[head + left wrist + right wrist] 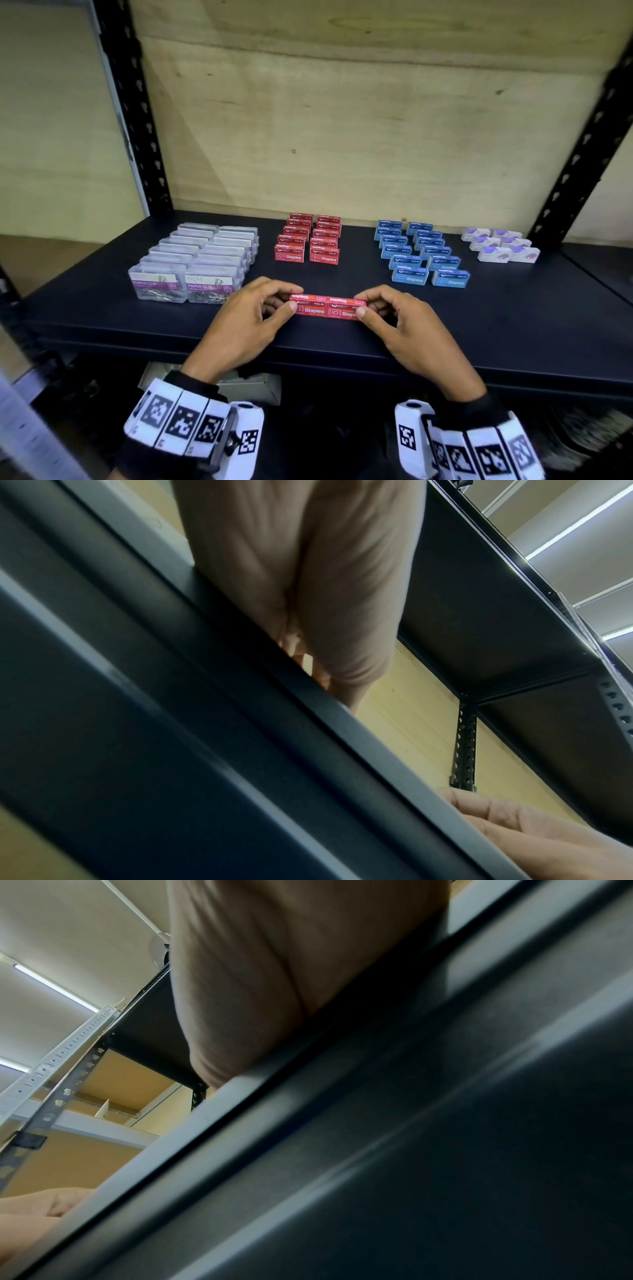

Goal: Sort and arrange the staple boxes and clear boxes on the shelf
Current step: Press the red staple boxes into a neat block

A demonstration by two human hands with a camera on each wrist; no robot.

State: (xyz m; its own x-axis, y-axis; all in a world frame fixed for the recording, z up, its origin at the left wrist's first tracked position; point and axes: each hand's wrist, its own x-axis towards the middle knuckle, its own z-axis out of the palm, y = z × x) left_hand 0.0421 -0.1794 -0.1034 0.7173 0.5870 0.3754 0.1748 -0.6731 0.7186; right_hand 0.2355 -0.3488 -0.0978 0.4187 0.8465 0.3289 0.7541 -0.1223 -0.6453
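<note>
Two red staple boxes (328,307) lie end to end near the front of the dark shelf (479,325). My left hand (270,305) pinches the left end of the pair between thumb and fingers. At the other end my right hand (373,306) pinches the same way. Behind them stand two rows of red staple boxes (306,238). Clear paper clip boxes (195,262) sit in two rows at the left, blue staple boxes (423,253) at the right. Both wrist views show only my palm (308,574) and the shelf's front lip (377,1096).
White and purple boxes (500,245) stand in two rows at the far right. Black perforated uprights (137,102) frame a plywood back wall. Bare shelf surface lies between the groups and along the front edge. A lower shelf holds a grey object (246,383).
</note>
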